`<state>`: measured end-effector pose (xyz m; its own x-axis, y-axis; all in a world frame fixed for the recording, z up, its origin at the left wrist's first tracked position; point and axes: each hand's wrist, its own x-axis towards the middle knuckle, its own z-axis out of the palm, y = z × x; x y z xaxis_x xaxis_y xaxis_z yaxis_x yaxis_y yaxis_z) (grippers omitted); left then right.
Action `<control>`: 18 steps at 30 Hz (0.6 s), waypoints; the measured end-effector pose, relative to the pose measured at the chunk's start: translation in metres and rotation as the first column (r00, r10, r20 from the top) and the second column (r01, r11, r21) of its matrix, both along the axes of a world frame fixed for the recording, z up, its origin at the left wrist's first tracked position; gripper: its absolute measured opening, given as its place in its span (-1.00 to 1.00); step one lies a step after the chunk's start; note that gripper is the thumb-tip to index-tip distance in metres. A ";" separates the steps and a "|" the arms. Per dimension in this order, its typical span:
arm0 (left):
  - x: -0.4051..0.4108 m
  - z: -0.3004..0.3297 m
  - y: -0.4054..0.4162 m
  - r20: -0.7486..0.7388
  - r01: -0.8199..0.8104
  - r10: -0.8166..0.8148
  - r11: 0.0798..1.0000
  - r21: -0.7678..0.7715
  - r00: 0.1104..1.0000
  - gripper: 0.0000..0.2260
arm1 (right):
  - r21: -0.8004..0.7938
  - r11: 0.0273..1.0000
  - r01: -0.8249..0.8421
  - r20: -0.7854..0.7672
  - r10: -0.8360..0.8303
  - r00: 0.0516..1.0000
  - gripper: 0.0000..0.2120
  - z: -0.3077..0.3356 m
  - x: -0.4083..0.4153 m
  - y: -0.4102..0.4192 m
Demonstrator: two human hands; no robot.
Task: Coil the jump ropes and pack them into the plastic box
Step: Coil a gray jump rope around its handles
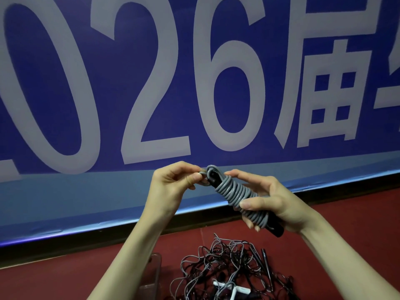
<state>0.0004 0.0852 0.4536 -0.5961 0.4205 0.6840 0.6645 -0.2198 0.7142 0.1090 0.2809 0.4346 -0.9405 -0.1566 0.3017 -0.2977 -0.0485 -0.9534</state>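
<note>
**Winding a grey jump rope round its black handles**

Holding a coiled jump rope (pixel 237 197) up in mid-air, in front of a blue banner (pixel 129 83) printed with large pale figures. Gripped in the right hand (pixel 272 204): thumb laid across the near side of the grey coils, fingers curled round the far side and underneath, index finger stretched along the top. Wound tightly in many turns round black handles, with one black end poking out at the lower right and another at the upper left. Tilted, upper end to the left, lower end to the right.

Pinched at the upper end by the left hand (pixel 173 182), thumb and curled fingers closed on a small grey loop of cord just beside the handle tip.

Lying below on the dark red floor (pixel 65 278), near and between the forearms: a tangled heap of loose jump ropes (pixel 227 269), grey and black cords mixed, with thin black handles at its right and a white piece near the bottom edge. Standing just left of the heap, partly hidden by the left forearm: a clear plastic box (pixel 154 271), contents not discernible.
</note>
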 end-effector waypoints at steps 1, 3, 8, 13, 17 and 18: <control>0.000 0.001 -0.003 0.005 0.012 -0.012 1.000 -0.016 1.000 -0.89 | 0.009 1.000 -0.003 0.006 0.003 1.000 -0.42 0.000 0.000 -0.001; 0.002 0.004 -0.006 0.006 0.027 -0.027 0.998 -0.049 1.000 -0.85 | 0.016 1.000 -0.004 0.014 0.004 1.000 -0.42 0.000 0.001 -0.004; 0.006 0.006 -0.010 0.073 0.048 -0.043 0.997 -0.067 0.996 -0.82 | 0.028 0.998 -0.051 0.028 0.050 0.998 -0.41 0.000 0.002 -0.010; 0.011 0.011 -0.011 0.056 -0.008 0.010 0.999 -0.046 0.998 -0.83 | 0.048 0.998 -0.027 0.023 0.026 0.999 -0.41 0.002 0.003 -0.011; 0.011 0.006 -0.008 -0.021 -0.146 0.145 0.986 -0.077 0.989 -0.86 | 0.077 0.996 0.037 0.019 -0.039 0.999 -0.41 0.002 0.001 -0.010; 0.011 0.004 -0.006 -0.031 -0.185 0.183 0.980 -0.077 0.983 -0.86 | 0.080 0.995 0.059 0.011 -0.060 0.998 -0.42 0.001 0.001 -0.011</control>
<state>0.0116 0.0791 0.4574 -0.6527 0.3586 0.6674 0.7049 -0.0354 0.7084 0.1096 0.2703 0.4353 -0.9526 -0.1235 0.2780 -0.2853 0.0450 -0.9574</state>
